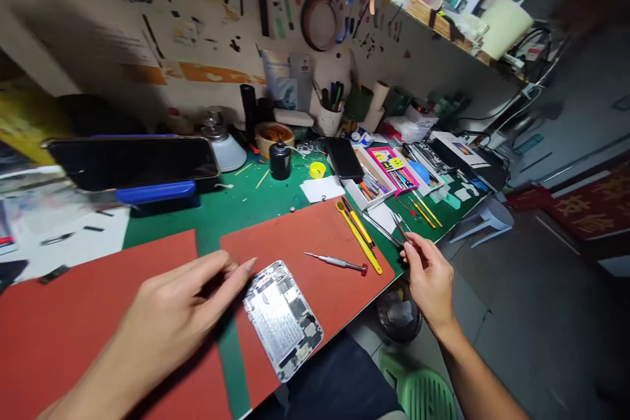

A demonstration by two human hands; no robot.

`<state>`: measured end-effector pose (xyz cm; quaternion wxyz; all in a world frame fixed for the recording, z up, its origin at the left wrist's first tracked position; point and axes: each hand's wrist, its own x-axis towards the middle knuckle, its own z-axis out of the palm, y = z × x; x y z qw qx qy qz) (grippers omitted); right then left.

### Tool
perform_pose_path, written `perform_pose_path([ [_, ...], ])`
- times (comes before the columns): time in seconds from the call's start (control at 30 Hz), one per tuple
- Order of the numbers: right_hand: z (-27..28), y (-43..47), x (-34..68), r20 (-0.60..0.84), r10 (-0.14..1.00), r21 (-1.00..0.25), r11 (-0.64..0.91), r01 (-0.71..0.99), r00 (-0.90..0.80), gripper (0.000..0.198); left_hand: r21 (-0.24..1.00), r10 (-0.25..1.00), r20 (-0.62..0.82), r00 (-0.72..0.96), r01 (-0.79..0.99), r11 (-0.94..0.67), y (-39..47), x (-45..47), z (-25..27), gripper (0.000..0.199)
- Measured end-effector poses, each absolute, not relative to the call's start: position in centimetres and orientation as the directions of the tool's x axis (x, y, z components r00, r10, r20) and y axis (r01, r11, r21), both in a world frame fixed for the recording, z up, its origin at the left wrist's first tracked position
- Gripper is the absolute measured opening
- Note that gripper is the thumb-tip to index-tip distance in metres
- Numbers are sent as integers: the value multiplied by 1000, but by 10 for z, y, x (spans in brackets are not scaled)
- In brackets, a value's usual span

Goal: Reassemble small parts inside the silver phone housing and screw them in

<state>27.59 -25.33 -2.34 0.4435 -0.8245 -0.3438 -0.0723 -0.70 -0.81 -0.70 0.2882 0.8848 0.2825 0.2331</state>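
Observation:
An opened phone [278, 321], its silvery battery and inner parts exposed, lies on the red mat [315, 230]. My left hand [191, 305] is at its upper left corner, loosely bent, thumb stretched toward the phone's edge; nothing shows between the fingers. At the mat's right edge my right hand [430, 272] pinches dark tweezers [401, 228], tips pointing up and away from me. Another slim metal tool [381, 230] lies beside them. On the mat are a screwdriver [339, 262] with a red end, a yellow brush-like tool [359, 239] and a yellow-and-black tool [358, 222].
A black phone [132, 164] leans on a blue stand [157, 193] at the left. Behind the mat stand a black bottle [280, 161], a pump bottle [226, 144] and a pen cup [329, 119]. Parts boxes [394, 170] sit at the right. A green stool [426, 394] is below.

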Motion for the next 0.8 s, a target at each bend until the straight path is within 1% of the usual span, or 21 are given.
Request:
perform_pose_path([
  [0.07,-29,-260,297,484,502,-530,-484,696,717,32,639,640,217,737,388,-664,-5,-10,-10,28],
  [0.13,-36,-264,319,524,503,-393,-574,719,688,34,630,638,202,743,400,-666,-1,-12,-13,28],
  [0.17,-40,-265,330,531,500,-360,-598,716,684,35,624,640,204,741,405,-668,1,-12,-15,29],
  [0.27,-52,-262,354,531,497,-313,-637,704,686,34,613,653,209,728,423,-667,6,-12,-17,29],
  [0.4,-63,-254,375,513,528,-270,-649,712,676,32,627,656,184,732,427,-652,5,-9,-12,26],
  [0.57,-54,-251,374,508,561,-255,-627,736,654,32,647,668,210,714,411,-642,-2,-4,-7,33],
  [0.67,-35,-250,345,535,586,-273,-562,781,609,28,677,678,186,712,407,-613,-5,-2,-9,39],
  [0.7,-28,-249,330,552,620,-298,-478,826,558,24,684,683,171,710,413,-601,-5,-2,-10,41],
  [0.73,-20,-247,315,540,682,-328,-369,869,494,19,688,687,159,709,419,-592,-5,-2,-10,42],
  [0.8,-9,-241,286,470,813,-368,-173,913,344,14,694,686,148,712,419,-585,-5,-2,-11,43],
])
